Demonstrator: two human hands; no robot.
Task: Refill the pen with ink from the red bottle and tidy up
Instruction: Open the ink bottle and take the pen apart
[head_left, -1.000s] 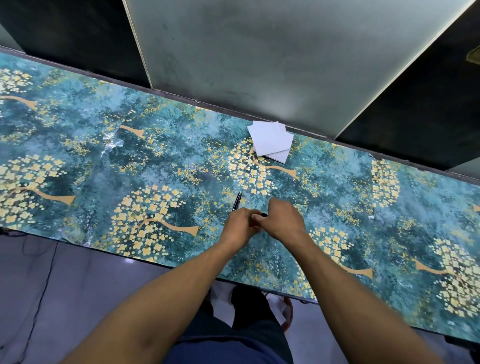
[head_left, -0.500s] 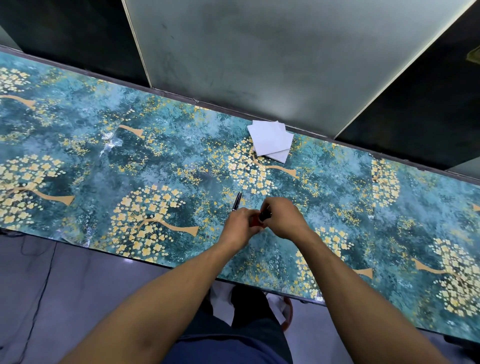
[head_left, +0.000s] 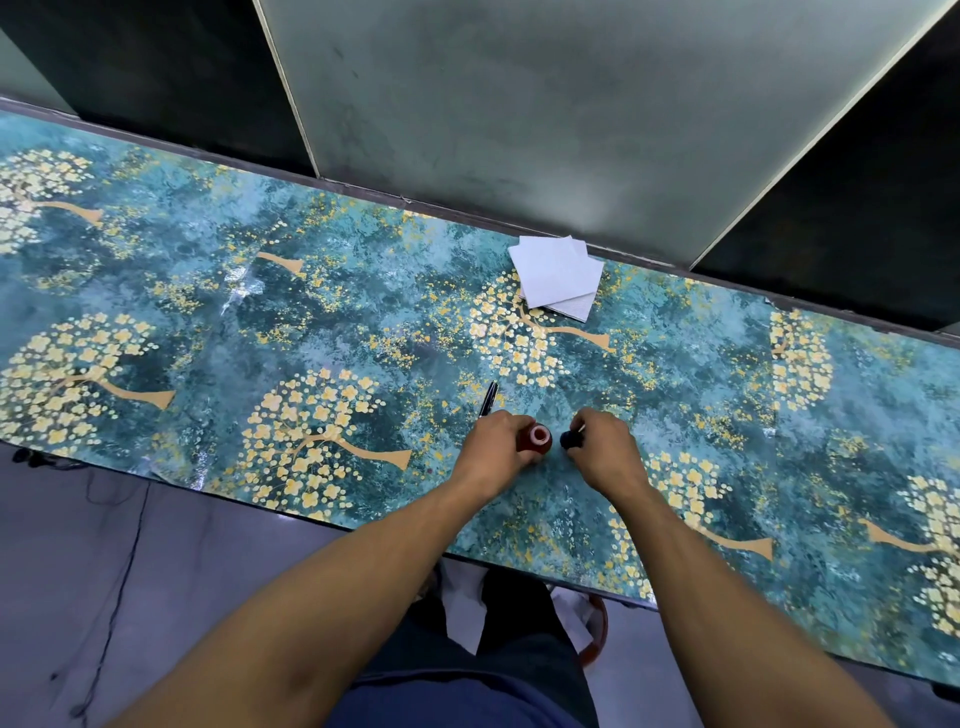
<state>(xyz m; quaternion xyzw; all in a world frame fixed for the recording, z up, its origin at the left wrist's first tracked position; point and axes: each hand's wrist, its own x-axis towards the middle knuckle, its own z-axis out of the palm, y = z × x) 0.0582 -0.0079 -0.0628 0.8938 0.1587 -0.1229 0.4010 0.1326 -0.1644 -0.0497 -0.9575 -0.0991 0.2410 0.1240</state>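
Observation:
The red ink bottle (head_left: 537, 438) stands uncapped on the patterned table, its round mouth showing. My left hand (head_left: 498, 449) is wrapped around its left side. My right hand (head_left: 602, 452) is just to the right of the bottle and holds its black dropper cap (head_left: 571, 439), with a thin pale tip sticking up past the fingers. A black pen (head_left: 488, 398) lies on the table just beyond my left hand, pointing away from me.
A small stack of white tissues (head_left: 557, 276) lies near the table's far edge (head_left: 467, 213), against the grey wall panel. The table's near edge (head_left: 363, 527) runs just behind my forearms. A red bin rim (head_left: 597, 631) shows below the table.
My hands were together over the bottle. Now the right hand has pulled to the right with the black cap, and the bottle's open mouth is exposed.

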